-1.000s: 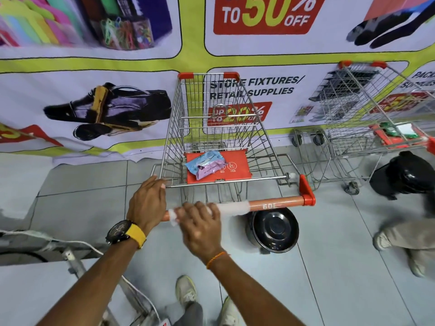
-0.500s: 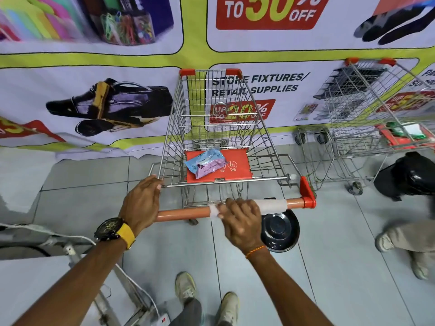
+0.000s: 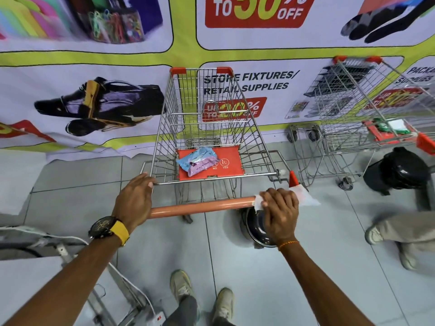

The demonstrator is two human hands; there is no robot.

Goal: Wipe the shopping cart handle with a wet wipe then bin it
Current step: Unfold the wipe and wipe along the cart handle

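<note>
A wire shopping cart (image 3: pixel 211 128) stands in front of me with an orange handle (image 3: pixel 202 206) across its near end. My left hand (image 3: pixel 134 198) grips the handle's left end. My right hand (image 3: pixel 280 212) presses a white wet wipe (image 3: pixel 306 198) around the handle at its right end, beside the red end cap (image 3: pixel 293 178); the wipe sticks out on both sides of the fingers. A blue and pink wipe packet (image 3: pixel 199 161) lies on the cart's orange child seat flap (image 3: pixel 231 161). A round black bin (image 3: pixel 255 228) sits on the floor under my right hand.
A second wire cart (image 3: pixel 353 109) stands to the right against the printed wall banner. Another black bin (image 3: pixel 400 172) and a person's legs and shoes (image 3: pixel 400 234) are at the right. A metal frame with white cable (image 3: pixel 66 250) lies at lower left. My shoes (image 3: pixel 202 292) are below.
My right hand has slid the wipe rightward along the handle, from near the left hand to the right end cap. The left hand has kept its grip.
</note>
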